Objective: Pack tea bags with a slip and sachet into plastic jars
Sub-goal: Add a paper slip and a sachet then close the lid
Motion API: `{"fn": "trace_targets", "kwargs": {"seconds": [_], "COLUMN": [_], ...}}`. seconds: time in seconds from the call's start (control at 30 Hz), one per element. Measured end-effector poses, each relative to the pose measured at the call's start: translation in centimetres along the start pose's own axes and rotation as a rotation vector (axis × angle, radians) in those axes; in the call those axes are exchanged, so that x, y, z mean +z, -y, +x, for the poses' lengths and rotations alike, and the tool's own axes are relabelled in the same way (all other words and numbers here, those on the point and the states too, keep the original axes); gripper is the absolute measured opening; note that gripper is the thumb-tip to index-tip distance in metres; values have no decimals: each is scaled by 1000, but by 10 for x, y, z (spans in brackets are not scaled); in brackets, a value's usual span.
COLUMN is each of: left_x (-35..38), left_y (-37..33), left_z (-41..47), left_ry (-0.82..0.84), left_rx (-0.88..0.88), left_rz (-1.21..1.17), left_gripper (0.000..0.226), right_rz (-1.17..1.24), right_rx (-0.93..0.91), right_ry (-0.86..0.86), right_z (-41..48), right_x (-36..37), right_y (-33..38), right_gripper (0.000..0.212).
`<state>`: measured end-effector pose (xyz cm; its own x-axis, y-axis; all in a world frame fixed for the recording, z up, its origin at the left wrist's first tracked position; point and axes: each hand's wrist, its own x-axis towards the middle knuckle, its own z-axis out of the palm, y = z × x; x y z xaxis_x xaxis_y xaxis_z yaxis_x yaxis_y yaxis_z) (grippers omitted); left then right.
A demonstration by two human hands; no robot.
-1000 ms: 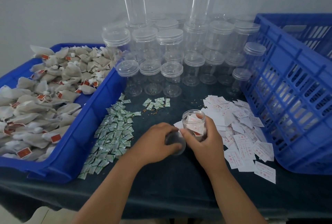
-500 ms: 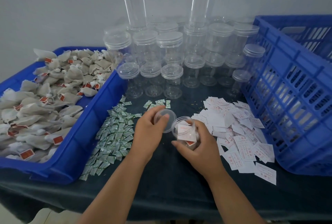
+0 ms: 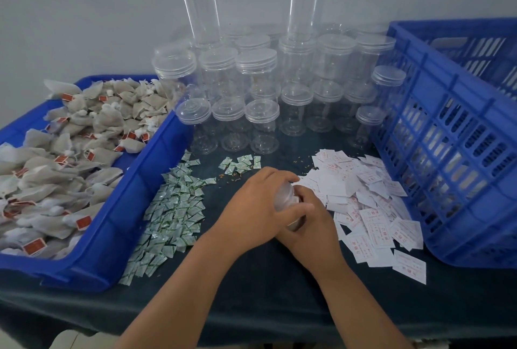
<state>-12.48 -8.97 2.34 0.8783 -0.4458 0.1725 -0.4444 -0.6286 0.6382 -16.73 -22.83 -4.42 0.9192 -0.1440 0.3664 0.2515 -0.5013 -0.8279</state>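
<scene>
Entry: one jar (image 3: 285, 198), held low over the desk (image 3: 251, 292) between the sachets (image 3: 173, 208) and the slips (image 3: 363, 200). Its body is clasped by the right grip (image 3: 310, 227) and its top is enclosed by the curled left grip (image 3: 256, 208). Half a second earlier the lid was held apart beside the open mouth, and it has since been brought over it, now hidden under the palm. Capping is judged to be in hand, the last step for this jar.

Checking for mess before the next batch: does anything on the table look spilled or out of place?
Yes: small brownish crumbs lie scattered on the dark tablecloth between the green sachets and the paper slips. They look spilled; nothing else stands out.
</scene>
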Motion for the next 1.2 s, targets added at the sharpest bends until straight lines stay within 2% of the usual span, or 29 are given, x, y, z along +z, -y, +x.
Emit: {"fn": "trace_targets", "kwargs": {"seconds": [0.13,0.27,0.33,0.43,0.5,0.6,0.67,0.77,0.83,0.9,0.97,1.0,1.1,1.2], "left_x": [5,18,18,9,5,6,11,23,24,17,8,6,11,15], "left_y": [-7,-21,-22,-15,-6,6,11,6,3,7,12,13,12,9], "left_z": [8,3,2,2,3,1,-4,-9,-7,-3,-1,0,-1,-1], "left_ry": [-43,-153,-164,2,31,-104,-82,-122,-134,49,237,264,112,-23], "left_rx": [-38,24,101,202,198,22,-78,-125,-167,-133,-87,-75,-144,-144], "left_rz": [168,100,-94,-460,-499,-597,-705,-602,-622,-793,-949,-984,-918,-628], "left_gripper": [43,41,36,25,16,57,61,61,58,62,77,83,81,78], "right_rz": [-8,96,253,443,497,515,360,165,297,600,673,659,561,403], "right_rx": [71,17,51,69,85,182,232,205,137,164,195,207,263,180], "right_ry": [36,58,96,175,199,124,28,4,107,261,331,333,200,106], "right_z": [0,-2,-3,-4,-5,-2,0,0,-4,-7,-8,-8,-5,-5], "right_x": [0,-6,-10,-16,-17,-13,-8,-4,-5,-11,-17,-17,-9,-3], "right_y": [-3,-2,-3,-5,-3,-1,-1,0,-3,-5,-6,-6,0,-2], "right_gripper": [49,33,23,20,17,28,39,39,34,29,28,29,34,42]}}
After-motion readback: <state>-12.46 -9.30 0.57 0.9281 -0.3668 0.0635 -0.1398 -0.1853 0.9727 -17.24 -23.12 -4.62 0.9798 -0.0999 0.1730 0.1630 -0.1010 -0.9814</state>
